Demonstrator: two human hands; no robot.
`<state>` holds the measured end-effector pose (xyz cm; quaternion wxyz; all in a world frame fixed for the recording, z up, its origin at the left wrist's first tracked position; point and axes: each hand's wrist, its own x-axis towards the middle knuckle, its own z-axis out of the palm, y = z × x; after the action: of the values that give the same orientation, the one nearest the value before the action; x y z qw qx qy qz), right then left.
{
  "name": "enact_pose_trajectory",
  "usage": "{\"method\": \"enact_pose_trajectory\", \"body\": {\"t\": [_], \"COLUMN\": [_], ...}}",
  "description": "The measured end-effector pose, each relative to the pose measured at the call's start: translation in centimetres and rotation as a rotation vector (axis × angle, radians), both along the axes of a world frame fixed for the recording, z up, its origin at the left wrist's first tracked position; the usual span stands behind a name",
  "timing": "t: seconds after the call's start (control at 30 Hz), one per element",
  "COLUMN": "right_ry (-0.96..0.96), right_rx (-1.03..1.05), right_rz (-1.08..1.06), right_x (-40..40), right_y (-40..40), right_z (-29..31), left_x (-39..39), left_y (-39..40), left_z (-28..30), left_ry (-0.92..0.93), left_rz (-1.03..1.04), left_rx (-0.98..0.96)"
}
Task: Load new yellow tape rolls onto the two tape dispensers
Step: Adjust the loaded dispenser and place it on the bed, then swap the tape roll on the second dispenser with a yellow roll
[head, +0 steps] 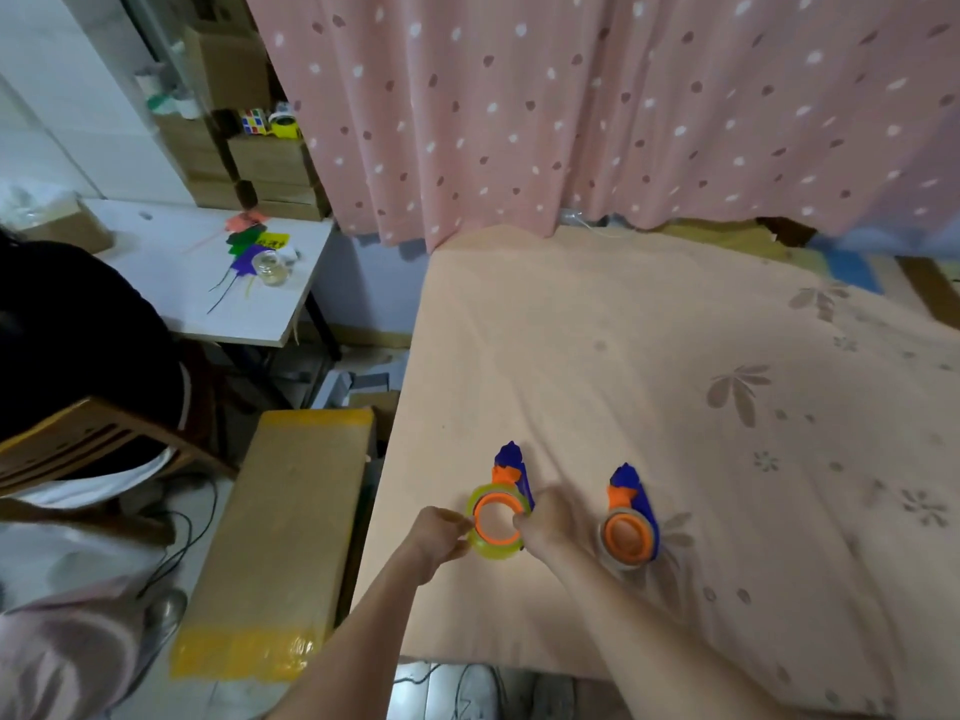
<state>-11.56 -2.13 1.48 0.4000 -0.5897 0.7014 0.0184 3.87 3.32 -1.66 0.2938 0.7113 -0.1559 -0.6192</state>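
Two blue-and-orange tape dispensers lie on the peach cloth-covered table. The left dispenser carries a yellow tape roll around its orange hub. My left hand pinches the roll's left edge, and my right hand grips its right edge. The right dispenser lies apart to the right, untouched. Its orange hub has a thin brownish ring around it; whether that is a spent core or tape I cannot tell.
A long cardboard box sealed with yellow tape stands left of the table. Another person in dark clothes sits on a wooden chair at far left. A white side table holds coloured scraps and a glass jar. A pink dotted curtain hangs behind.
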Motion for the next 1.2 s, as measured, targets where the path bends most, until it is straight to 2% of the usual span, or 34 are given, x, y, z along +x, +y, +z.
{"method": "enact_pose_trajectory", "body": {"t": [0.23, 0.37, 0.6, 0.63, 0.7, 0.77, 0.8, 0.9, 0.97, 1.1, 1.2], "right_ry": [-0.002, 0.044, -0.018, -0.025, -0.023, -0.021, -0.013, 0.133, 0.199, 0.212, 0.242], "right_rx": [-0.033, 0.054, 0.136, 0.135, 0.081, -0.017, -0.074, -0.245, -0.270, -0.071, -0.040], "right_rz": [0.039, -0.020, -0.012, 0.001, 0.014, -0.061, -0.107, -0.160, -0.221, -0.281, -0.277], "right_x": [0.4, 0.8, 1.3, 1.2, 0.3, -1.1, -2.2, -6.0, -8.7, -12.9, -14.6], "right_y": [-1.1, -1.5, -0.9, -0.8, -1.0, -1.3, -1.6, -2.4, -3.0, -3.7, -4.3], "right_z": [-2.2, -3.9, -5.1, -4.9, -4.0, -3.4, -3.1, -2.7, -2.8, -3.6, -4.7], "left_x": [0.1, 0.4, 0.4, 0.3, -0.2, -1.5, -2.4, -6.6, -9.6, -15.0, -17.8], "left_y": [-1.3, -1.2, -0.7, -0.8, -1.4, -2.5, -3.1, -4.8, -5.9, -7.5, -7.6], "left_z": [-1.9, -2.5, -2.9, -2.8, -2.3, -1.2, -0.6, 0.0, -0.2, -1.3, -2.3], "left_ry": [-0.035, -0.054, -0.050, -0.076, -0.296, -0.512, -0.530, -0.454, -0.336, -0.180, -0.088], "left_rz": [0.005, -0.042, -0.094, -0.103, -0.096, -0.055, -0.054, -0.203, -0.272, -0.380, -0.391], "left_rx": [0.011, 0.014, 0.088, 0.108, 0.139, 0.073, 0.018, -0.087, -0.117, -0.083, -0.039]}}
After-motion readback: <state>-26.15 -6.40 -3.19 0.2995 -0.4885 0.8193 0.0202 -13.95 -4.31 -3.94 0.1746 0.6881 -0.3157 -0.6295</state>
